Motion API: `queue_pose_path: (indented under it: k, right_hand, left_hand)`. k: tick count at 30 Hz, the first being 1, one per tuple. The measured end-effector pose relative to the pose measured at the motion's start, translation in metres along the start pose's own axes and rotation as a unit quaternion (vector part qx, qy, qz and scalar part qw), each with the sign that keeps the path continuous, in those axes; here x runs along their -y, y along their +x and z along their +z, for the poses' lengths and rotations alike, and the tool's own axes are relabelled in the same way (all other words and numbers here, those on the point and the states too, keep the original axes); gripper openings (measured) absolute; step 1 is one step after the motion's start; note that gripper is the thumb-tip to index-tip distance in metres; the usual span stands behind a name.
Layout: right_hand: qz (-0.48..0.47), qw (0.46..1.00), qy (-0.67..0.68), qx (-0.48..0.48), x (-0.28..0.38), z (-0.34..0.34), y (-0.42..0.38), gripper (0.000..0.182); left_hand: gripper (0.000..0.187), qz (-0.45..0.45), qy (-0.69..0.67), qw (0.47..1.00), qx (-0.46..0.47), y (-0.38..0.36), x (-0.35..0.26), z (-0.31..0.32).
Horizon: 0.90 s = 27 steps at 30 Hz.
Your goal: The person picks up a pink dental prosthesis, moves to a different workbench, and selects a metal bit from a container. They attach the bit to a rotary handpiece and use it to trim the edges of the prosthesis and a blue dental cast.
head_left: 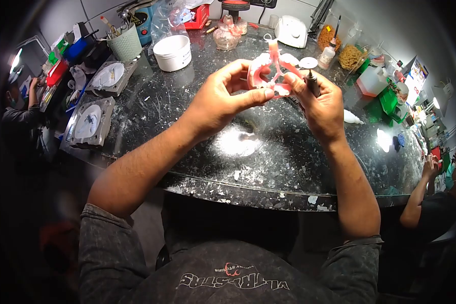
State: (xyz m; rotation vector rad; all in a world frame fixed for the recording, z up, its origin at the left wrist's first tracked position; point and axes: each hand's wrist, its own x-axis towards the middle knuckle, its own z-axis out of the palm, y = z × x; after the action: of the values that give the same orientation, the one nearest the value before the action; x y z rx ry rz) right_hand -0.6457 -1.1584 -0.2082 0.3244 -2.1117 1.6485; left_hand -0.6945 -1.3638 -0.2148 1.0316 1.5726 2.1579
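Observation:
A pink and white denture (257, 71), with thin pink bars joined in its middle, is held up above the black bench. My left hand (222, 95) is closed on its left side, the thumb at the lower edge. My right hand (323, 105) grips a dark rotary handpiece (312, 84) that points upward. A pale round disc (308, 63) sits at the tool's tip, close to the denture's right side. The thumb and fingers of my right hand also touch the denture's right side. Most of the handpiece is hidden by my hand.
Two grey plaster molds (92, 121) lie left on the bench (197, 157). Behind stand a white tub (172, 53), a ribbed tool cup (125, 44) and a pink model (228, 36). A dropper bottle (327, 54) and white tube (351, 117) are right. People work at both sides.

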Motion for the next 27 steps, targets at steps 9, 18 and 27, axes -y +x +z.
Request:
queue_pose_path:
  k: [9, 18, 27]
  right_hand:
    - [-0.013, 0.996, -0.083, -0.027, 0.012, 0.008, -0.004, 0.023]
    - [-0.041, 0.998, -0.05, -0.005, 0.005, 0.001, -0.003, 0.023]
    - [-0.073, 0.987, -0.136, 0.048, 0.009, 0.003, -0.004, 0.03]
  left_hand:
    - [0.019, 0.04, 0.006, 0.999, -0.006, -0.004, -0.001, 0.006]
    - [0.017, 0.052, 0.07, 0.996, -0.018, -0.008, -0.01, 0.01]
    - [0.02, 0.045, 0.047, 0.996, -0.063, 0.001, -0.007, -0.003]
